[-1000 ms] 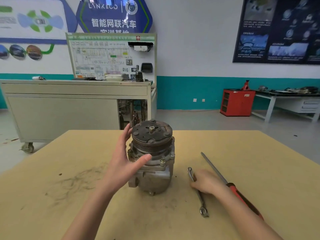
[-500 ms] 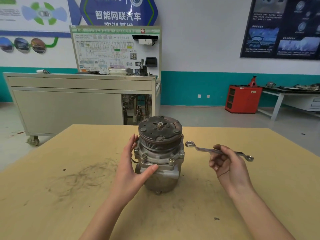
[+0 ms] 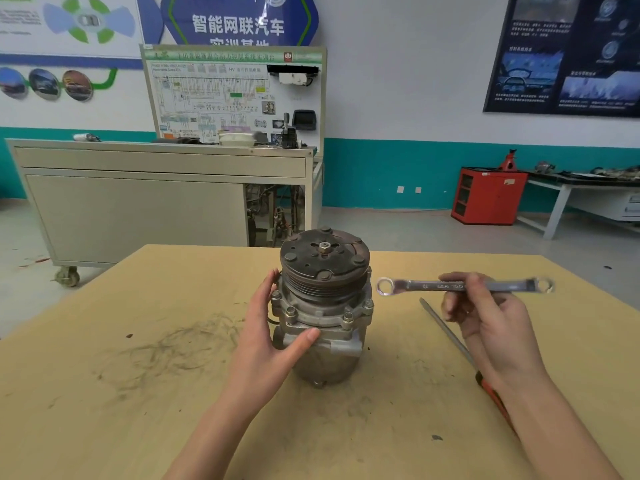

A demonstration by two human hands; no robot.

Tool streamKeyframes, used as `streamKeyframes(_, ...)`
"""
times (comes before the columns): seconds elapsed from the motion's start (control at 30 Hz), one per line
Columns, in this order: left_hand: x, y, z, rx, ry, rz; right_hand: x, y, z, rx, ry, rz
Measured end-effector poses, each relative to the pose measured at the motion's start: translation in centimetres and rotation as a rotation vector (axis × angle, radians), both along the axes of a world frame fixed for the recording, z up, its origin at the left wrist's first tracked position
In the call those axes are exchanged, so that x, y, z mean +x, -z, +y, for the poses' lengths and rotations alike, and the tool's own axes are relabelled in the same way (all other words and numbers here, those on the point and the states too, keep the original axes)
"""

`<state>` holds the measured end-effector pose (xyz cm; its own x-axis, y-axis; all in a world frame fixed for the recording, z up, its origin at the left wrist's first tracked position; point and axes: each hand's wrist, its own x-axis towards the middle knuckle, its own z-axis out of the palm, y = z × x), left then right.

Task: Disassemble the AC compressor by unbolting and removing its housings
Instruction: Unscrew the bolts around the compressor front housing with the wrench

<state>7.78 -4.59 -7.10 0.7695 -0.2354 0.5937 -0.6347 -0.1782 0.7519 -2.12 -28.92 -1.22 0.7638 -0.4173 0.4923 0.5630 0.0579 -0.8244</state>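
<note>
A: Where is the compressor [image 3: 323, 306]?

B: It stands up on the table [image 3: 138, 375], about half way between the left and right edges. It is closer to the far edge than the near one.

A: What are the hands doing?

B: The left hand [image 3: 266, 341] holds its side, with the thumb on the front and the fingers round the back. The right hand [image 3: 491, 320] pinches a wrench [image 3: 422, 285] by its middle, up in the air. The wrench lies flat. Its ring end is just beside the pulley [image 3: 323, 258], not touching.

A: Anything else?

B: A screwdriver [image 3: 450, 337] lies on the table under the right hand, toward the right edge.

A: What step is this?

B: I think it is the very start of unbolting. The bolts [image 3: 290, 310] round the rim all look in place, and no housing is off.

A: What comes next?

B: I'd guess the ring end has to go down over one bolt and sit right on it. The left hand must hold tight so the compressor does not spin when the wrench turns. The wrench is a bit blurry, so I cannot tell if that ring fits.
</note>
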Motion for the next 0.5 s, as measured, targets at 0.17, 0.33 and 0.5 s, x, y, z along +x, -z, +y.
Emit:
streamKeyframes(0.17,-0.1,-0.1,-0.1,-0.006,0.004,0.009,-0.5,-1.5,-0.2,-0.109,0.108,0.093)
streamKeyframes(0.33,-0.1,0.0,-0.1,-0.021,0.012,0.013,-0.8,-1.3,1.2,-0.187,0.151,0.111)
streamKeyframes(0.5,-0.2,-0.1,-0.1,-0.026,0.013,0.016,-1.1,-1.9,1.2,-0.539,0.160,0.345)
